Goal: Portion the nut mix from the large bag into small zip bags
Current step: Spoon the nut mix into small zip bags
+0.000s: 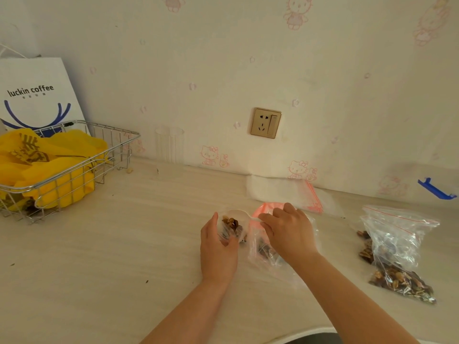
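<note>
Left hand (218, 247), palm inward, fingers curled round a small clear zip bag of brown nut mix (232, 228), mouth toward the wall, mid-counter (99, 256). Right hand (288, 232) pinches a white plastic spoon (242, 216), handle running left–right, bowl over that mouth. Large clear bag (263, 247) lies partly hidden beneath the right wrist.

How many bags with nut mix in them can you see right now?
3: a small bag held by the left hand, a bag under the right hand, and a bag lying far right. More may be hidden.
</note>
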